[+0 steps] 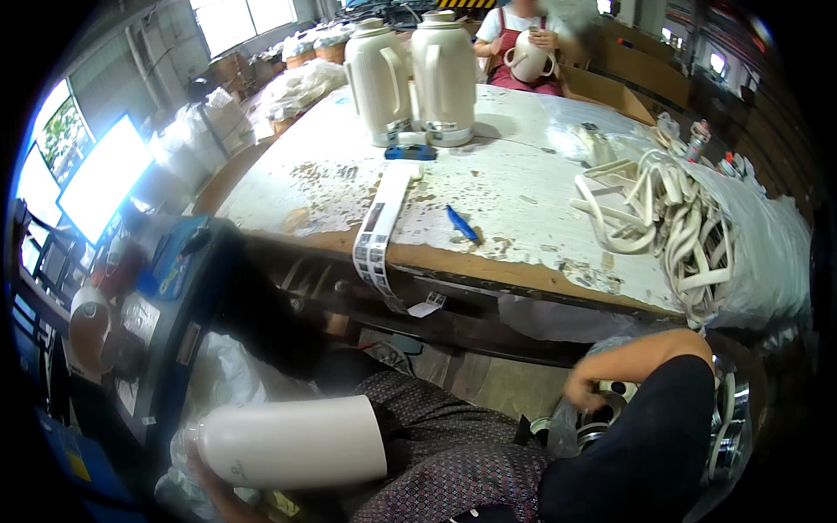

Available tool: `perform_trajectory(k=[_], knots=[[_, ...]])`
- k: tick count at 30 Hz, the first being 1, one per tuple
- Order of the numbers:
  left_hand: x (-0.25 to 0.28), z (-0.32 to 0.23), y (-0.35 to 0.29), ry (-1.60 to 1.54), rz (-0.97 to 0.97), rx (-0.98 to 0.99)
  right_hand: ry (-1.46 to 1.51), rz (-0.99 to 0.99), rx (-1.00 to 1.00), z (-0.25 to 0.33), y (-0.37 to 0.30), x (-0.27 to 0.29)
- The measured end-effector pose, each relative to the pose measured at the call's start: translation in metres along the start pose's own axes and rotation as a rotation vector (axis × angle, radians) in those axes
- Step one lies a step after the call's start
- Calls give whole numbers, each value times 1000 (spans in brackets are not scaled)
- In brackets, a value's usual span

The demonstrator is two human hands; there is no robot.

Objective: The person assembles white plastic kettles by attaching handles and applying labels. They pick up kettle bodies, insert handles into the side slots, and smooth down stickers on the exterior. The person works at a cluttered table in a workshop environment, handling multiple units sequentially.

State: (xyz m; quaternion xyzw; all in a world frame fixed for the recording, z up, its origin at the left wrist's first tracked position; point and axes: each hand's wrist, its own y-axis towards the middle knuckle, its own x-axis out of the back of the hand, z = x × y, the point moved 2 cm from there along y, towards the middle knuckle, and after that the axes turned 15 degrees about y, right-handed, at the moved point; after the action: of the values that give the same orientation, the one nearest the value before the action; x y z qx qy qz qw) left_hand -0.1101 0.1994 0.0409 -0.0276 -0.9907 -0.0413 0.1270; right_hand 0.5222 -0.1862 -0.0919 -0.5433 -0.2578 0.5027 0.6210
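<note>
At lower left we see the left hand (202, 478) under a cream flask body (292, 443) lying on its side across the lap; its fingers curl beneath the flask, though the grip is mostly hidden. On the worn white table (540, 187), a label strip (380, 228) hangs over the edge, two cream jugs (411, 77) stand behind it, then a blue pen (462, 224) and cream handles (664, 218). At lower right, the right hand (582, 394) reaches among metal rings (602, 418); we cannot tell how its fingers stand.
</note>
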Motion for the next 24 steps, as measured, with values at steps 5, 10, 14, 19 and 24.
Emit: perform_trajectory(k=[5, 10, 14, 19, 24], knots=[[-15, -17, 1, -19, -46, -55, 746, -527, -190, -105, 31, -140], [-31, -57, -20, 145, -147, -20, 1052, -949, -61, -92, 47, -194], [-20, -75, -17, 244, -62, -83, 1078, -927, -97, -97, 46, -215], [-46, -95, -26, 138, -109, -117, 1113, -788, -261, -123, 43, -258], [-29, -61, -26, 137, -94, -102, 1169, -712, -349, -122, 51, -286]])
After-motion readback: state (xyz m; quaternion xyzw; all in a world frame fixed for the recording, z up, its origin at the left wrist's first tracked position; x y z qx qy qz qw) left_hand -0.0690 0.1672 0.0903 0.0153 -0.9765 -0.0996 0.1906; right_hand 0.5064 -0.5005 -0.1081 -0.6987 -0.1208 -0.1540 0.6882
